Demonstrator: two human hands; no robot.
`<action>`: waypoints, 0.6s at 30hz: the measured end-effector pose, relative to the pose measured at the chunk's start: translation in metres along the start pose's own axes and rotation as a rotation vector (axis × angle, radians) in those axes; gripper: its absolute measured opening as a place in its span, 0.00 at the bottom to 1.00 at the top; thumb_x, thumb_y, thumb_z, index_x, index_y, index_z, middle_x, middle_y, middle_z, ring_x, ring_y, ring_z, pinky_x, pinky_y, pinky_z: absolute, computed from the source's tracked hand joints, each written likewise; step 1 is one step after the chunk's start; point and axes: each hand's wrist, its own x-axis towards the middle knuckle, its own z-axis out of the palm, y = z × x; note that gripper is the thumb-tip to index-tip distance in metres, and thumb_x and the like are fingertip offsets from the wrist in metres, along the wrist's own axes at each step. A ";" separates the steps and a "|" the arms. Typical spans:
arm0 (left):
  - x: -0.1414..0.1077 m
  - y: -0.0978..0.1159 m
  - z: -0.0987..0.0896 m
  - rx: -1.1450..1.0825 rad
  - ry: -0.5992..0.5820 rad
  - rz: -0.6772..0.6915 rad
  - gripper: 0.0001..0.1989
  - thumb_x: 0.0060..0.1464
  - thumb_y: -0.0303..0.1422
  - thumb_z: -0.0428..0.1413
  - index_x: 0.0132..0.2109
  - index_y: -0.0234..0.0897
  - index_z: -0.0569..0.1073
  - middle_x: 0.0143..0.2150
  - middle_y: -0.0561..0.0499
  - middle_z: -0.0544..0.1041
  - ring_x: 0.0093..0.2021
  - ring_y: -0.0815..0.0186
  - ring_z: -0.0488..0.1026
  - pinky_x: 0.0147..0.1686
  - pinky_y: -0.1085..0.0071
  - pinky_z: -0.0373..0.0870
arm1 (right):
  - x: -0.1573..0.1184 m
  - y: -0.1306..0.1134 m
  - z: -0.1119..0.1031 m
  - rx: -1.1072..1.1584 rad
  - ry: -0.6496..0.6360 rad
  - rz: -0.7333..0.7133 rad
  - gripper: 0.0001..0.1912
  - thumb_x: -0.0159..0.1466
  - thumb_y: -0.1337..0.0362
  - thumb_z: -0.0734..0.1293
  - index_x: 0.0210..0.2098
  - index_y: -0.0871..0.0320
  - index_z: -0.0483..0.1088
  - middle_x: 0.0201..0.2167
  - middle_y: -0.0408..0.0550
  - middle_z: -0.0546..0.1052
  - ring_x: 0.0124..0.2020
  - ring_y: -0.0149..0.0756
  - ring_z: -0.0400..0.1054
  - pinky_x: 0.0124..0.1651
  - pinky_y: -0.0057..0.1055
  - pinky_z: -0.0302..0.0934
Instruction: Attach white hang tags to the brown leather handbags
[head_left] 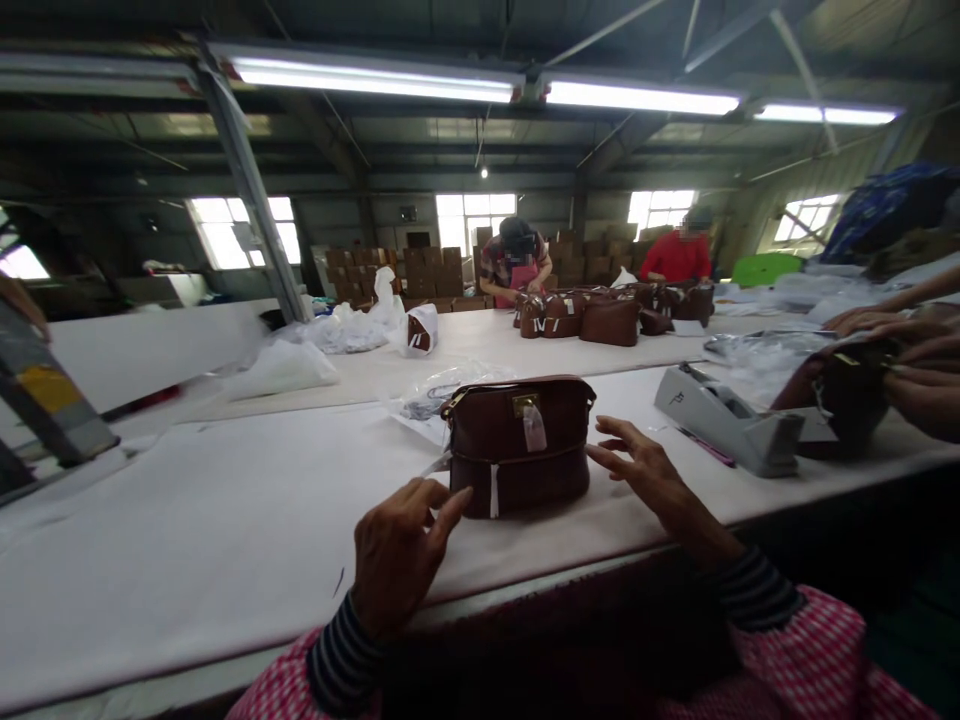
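Note:
A dark brown handbag (551, 480) stands upright on the pale table in front of me. It has a gold clasp partly wrapped in white film, a zip across the front and a white strip hanging from the zip. My left hand (401, 545) is at the bag's lower left corner, thumb and fingers apart, with the thumb tip close to or against it. On the other side, my right hand (641, 465) has its fingers spread by the bag's right edge; whether they touch it I cannot tell. Behind the bag lies crumpled clear plastic (435, 395).
A grey tape dispenser (727, 420) and a pink pen (705, 446) lie to the right. Beyond them, a co-worker's hands (926, 375) hold a dark bag (855, 395). Across the table are several brown handbags (609, 318), white wrapping (352, 325) and two people. The table's front edge (525, 592) runs below.

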 end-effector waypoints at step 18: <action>0.008 0.051 0.053 -0.186 0.131 -0.272 0.10 0.66 0.33 0.47 0.36 0.41 0.70 0.32 0.52 0.78 0.34 0.64 0.75 0.34 0.69 0.61 | 0.067 -0.073 -0.003 -0.570 -0.269 -0.550 0.23 0.67 0.45 0.65 0.53 0.53 0.72 0.46 0.49 0.79 0.43 0.43 0.73 0.44 0.37 0.65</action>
